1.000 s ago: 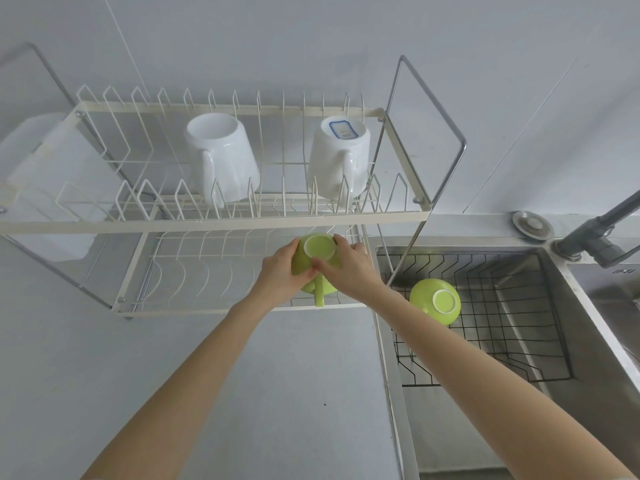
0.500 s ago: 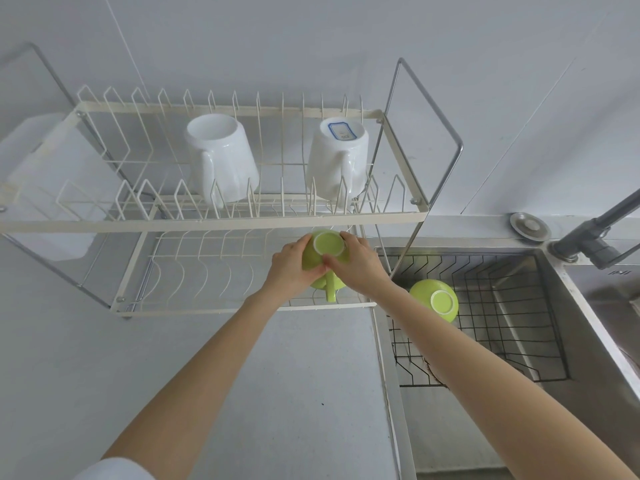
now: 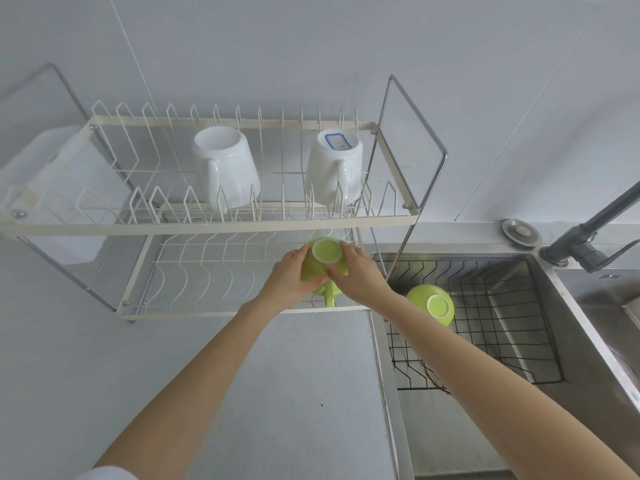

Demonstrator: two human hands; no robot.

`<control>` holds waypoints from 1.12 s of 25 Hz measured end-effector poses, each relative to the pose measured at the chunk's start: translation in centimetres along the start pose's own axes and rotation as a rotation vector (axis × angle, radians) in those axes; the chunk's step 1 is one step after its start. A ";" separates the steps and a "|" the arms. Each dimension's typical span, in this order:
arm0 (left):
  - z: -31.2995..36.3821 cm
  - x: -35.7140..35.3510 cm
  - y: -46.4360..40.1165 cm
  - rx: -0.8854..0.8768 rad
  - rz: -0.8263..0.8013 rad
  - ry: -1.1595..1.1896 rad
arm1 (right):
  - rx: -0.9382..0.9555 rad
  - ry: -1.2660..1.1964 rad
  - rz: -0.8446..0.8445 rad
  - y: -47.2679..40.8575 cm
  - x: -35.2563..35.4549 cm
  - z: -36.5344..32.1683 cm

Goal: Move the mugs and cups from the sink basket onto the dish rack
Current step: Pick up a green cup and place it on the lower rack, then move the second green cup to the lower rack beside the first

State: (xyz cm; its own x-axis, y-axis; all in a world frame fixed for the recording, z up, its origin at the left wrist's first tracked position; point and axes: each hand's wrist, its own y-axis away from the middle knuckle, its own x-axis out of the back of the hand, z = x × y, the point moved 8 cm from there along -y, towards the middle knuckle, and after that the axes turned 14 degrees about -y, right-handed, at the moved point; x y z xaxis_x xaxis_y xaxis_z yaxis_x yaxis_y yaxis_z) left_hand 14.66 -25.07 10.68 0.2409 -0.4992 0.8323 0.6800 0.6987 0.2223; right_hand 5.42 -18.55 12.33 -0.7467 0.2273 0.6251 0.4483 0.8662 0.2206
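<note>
On the pale bench (image 3: 277, 375), your left hand (image 3: 289, 277) and right hand (image 3: 360, 275) grip a green mug (image 3: 323, 261) upside down over the dish rack (image 3: 221, 310)'s lower shelf, likely for draining; another green cup (image 3: 431, 304) waits in the sink basket (image 3: 502, 341).

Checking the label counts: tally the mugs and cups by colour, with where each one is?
White: 2, one mug and a second mug, both upside down on the rack's upper tier.
Green: 2, one cup upside down in the grip of the left hand and right hand at the lower tier, one cup in the sink basket.
Total: 4
</note>
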 end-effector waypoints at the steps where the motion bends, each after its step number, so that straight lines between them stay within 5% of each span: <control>1: -0.2 0.0 0.3 -0.011 -0.005 -0.030 | 0.014 0.031 -0.005 0.4 -0.1 -0.1; 10: 1.2 -0.2 5.7 -0.099 0.064 -0.552 | 0.138 0.254 -0.021 6.3 -0.2 0.5; 28: 12.4 -9.2 8.2 -0.176 -0.033 -0.566 | -0.048 0.372 -0.037 12.8 7.2 13.8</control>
State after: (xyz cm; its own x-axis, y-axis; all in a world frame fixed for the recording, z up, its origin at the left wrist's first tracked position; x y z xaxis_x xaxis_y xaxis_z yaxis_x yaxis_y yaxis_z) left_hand 9.40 -8.34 11.15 -0.1559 -0.1344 0.9786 0.7971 0.5680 0.2050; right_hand -1.01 0.29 9.28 -0.5373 0.0114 0.8433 0.4535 0.8470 0.2775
